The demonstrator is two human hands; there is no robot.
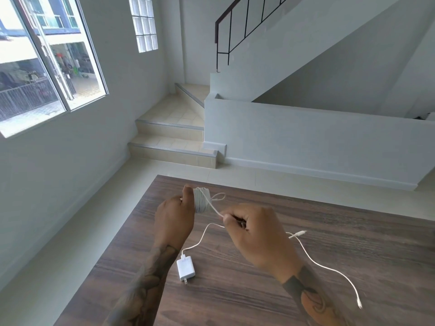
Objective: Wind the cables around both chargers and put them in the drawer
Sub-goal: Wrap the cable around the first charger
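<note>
My left hand (175,215) holds the first charger (201,200) up over the counter (329,267), fingers curled round its near end — body almost hidden under tight white coils. I hold it raised and end-on so the wraps stack side by side and none slide off.

My right hand (254,231) sits just beside it, lower and to the right, thumb and forefinger pinched on the free tail of the first cable (215,208). A short line runs taut from the coil to that pinch; a small loop stands off the bundle's far side. Judgement: last turn or the tuck-in, tension kept so the winding doesn't spring loose.

Second charger (186,269) lies flat on the counter below and between my wrists, prongs toward me, touched by neither grip. Its cable (329,267) is unwound — it rises from the plug end, passes under my right hand, then trails right across the wood to a connector near the edge. A connector (297,234) shows just past my right knuckles; whose it is I cannot tell.

No drawer in sight. Second winding and both stowings remain.
</note>
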